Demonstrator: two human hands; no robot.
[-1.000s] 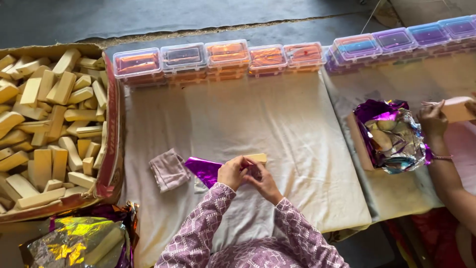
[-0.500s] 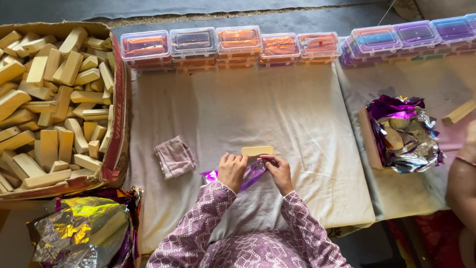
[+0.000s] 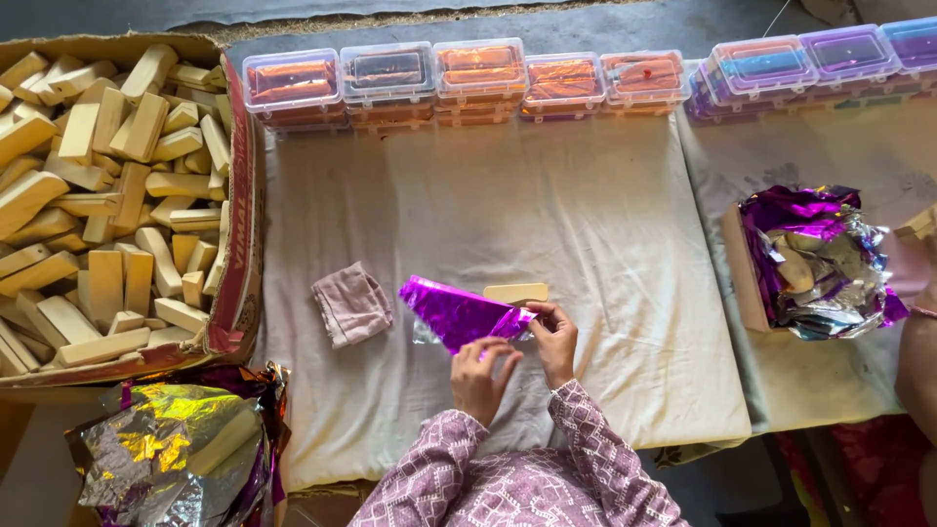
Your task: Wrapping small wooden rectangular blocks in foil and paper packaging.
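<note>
Soft, even daylight is falling with faint shadows; glare is flashing off crumpled foil (image 3: pixel 166 449) at eight o'clock; edges are bending slightly
</note>
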